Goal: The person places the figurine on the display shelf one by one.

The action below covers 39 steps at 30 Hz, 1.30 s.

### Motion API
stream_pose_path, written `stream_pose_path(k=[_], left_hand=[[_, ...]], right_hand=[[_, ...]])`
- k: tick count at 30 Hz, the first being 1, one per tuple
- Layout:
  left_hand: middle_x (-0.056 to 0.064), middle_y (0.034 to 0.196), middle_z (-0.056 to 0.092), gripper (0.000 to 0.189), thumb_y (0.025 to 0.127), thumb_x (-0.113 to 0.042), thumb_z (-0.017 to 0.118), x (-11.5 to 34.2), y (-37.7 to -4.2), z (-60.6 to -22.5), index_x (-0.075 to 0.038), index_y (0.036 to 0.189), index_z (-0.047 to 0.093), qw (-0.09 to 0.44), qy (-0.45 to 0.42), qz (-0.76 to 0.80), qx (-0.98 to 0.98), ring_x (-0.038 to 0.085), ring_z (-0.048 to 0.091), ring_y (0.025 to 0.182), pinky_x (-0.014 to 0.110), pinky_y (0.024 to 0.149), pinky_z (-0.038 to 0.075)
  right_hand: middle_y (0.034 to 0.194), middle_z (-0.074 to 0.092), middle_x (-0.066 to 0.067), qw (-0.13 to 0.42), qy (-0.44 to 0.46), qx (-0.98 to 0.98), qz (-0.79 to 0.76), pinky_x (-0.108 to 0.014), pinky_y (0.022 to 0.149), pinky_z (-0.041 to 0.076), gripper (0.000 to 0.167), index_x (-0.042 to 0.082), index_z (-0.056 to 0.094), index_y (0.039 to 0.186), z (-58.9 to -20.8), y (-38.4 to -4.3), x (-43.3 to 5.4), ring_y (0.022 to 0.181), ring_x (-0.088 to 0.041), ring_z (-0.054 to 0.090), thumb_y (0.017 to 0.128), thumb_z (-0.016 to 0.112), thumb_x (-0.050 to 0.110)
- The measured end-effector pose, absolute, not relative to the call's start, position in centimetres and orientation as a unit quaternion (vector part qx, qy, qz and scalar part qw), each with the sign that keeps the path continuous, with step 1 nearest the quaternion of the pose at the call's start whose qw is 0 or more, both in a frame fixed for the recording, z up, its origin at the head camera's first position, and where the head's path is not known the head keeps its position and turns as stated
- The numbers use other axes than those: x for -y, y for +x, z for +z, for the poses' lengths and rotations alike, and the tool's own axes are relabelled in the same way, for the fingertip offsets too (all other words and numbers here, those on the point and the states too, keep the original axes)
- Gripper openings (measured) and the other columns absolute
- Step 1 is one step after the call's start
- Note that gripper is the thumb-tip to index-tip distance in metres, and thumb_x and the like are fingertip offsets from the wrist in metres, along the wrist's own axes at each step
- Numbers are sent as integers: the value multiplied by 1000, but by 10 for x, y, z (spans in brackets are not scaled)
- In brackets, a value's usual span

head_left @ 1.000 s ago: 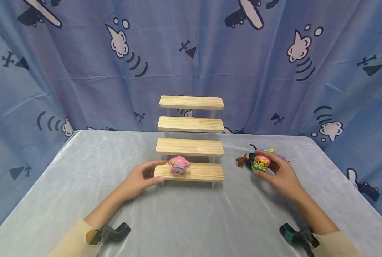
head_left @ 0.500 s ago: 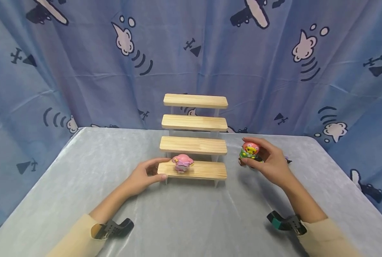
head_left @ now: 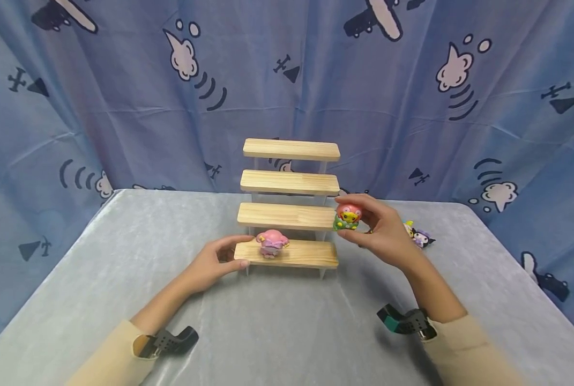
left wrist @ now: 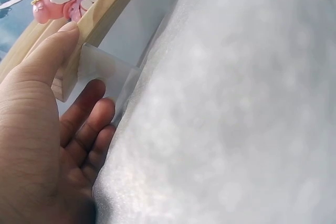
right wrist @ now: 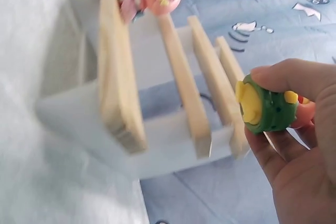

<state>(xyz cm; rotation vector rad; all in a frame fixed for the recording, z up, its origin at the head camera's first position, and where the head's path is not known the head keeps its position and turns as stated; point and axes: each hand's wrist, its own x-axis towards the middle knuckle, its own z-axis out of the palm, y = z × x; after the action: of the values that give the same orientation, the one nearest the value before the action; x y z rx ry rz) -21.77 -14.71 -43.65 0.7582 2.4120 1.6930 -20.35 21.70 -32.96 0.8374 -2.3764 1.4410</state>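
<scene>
A tiered display shelf [head_left: 289, 216] with light wooden boards on clear supports stands mid-table. My left hand [head_left: 217, 265] grips the left end of its lowest board, the thumb [left wrist: 63, 40] lying on the board's edge and the other fingers near the clear support. On that lowest board sits a pink figurine [head_left: 271, 244] with a white face, also visible in the left wrist view. My right hand [head_left: 382, 228] pinches a small figurine [head_left: 348, 216] with a red hood, yellow face and green body. It is held in the air beside the right end of the second-lowest board.
More small figurines [head_left: 419, 236] lie on the table right of my right hand, partly hidden by it. A grey-white cloth [head_left: 287, 332] covers the table. A blue patterned curtain [head_left: 137, 96] hangs behind the shelf.
My right hand has lifted the red-hooded figurine from the group on the right and carried it left to the shelf. My left hand stays on the lowest board.
</scene>
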Motion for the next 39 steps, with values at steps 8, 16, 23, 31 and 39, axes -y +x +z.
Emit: stream_pose_path(k=[8,16,23,31,39], left_hand=[[11,105,72,53,91,-18,76,149,-220,-438,-12,141,59,48,252,555,-791,13,66,81,25,73,53],[11,103,72,53,90,-16,76,149,-219,-434,-13,141,59,45,251,558,-790,13,65,80,24,72,53],[11,103,72,53,90,-16,76,148,-219,-437,-12,141,59,45,253,557,-789,12,66,81,24,74,54],[12,105,72,53,91,-16,76,148,-220,-437,-12,141,59,46,258,557,-788,11,66,81,24,74,54],[9,100,70,52,91,-17,76,147,-219,-437,-13,140,60,42,256,549,-794,11,63,78,24,70,52]], right_hand=[[125,63,13,111,325,793,504,-16,91,53,60,1,63,131,-329,-206,-196,106,-6,62,75,79,-15],[129,60,-23,78,319,795,510,-16,92,52,61,-2,61,133,-335,-206,-189,104,-6,61,76,78,-15],[131,62,-20,59,318,806,496,-17,93,52,61,3,62,134,-343,-206,-184,107,-4,61,77,80,-10],[132,62,-12,55,311,818,480,-19,96,52,58,6,64,131,-351,-204,-178,111,-8,61,76,84,-4],[129,66,-11,61,331,822,460,-23,96,54,56,9,68,127,-358,-203,-171,116,-13,62,74,87,0]])
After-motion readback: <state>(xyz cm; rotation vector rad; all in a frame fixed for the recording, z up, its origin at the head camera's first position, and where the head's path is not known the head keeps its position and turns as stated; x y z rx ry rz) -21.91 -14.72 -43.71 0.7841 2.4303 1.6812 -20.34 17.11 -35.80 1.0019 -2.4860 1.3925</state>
